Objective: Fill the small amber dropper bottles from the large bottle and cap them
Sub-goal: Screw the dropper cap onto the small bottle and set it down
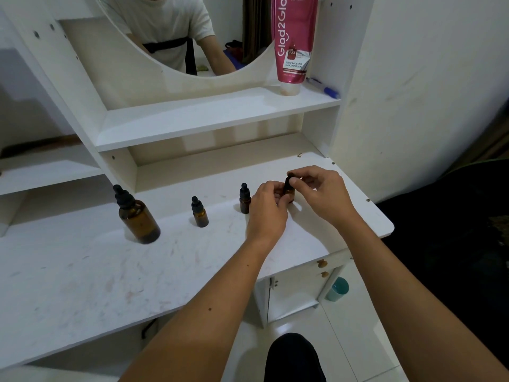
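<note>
On the white tabletop (82, 271) a large amber bottle (137, 219) with a black dropper cap stands at the left. To its right stand two small amber dropper bottles, one (200, 213) in the middle and another (244, 199) beside my left hand, both with black caps on. My left hand (268, 208) grips the body of a third small amber bottle (289, 192) standing on the table at the right. My right hand (322, 188) pinches that bottle's black dropper cap (288, 181) from above. Most of this bottle is hidden by my fingers.
A pink lotion tube (294, 42) and a blue pen (323, 88) sit on the upper shelf (192, 119) under a round mirror (179, 31). The table's rounded right corner (385, 230) is close to my right wrist. A teal cup (337, 289) is on the floor below.
</note>
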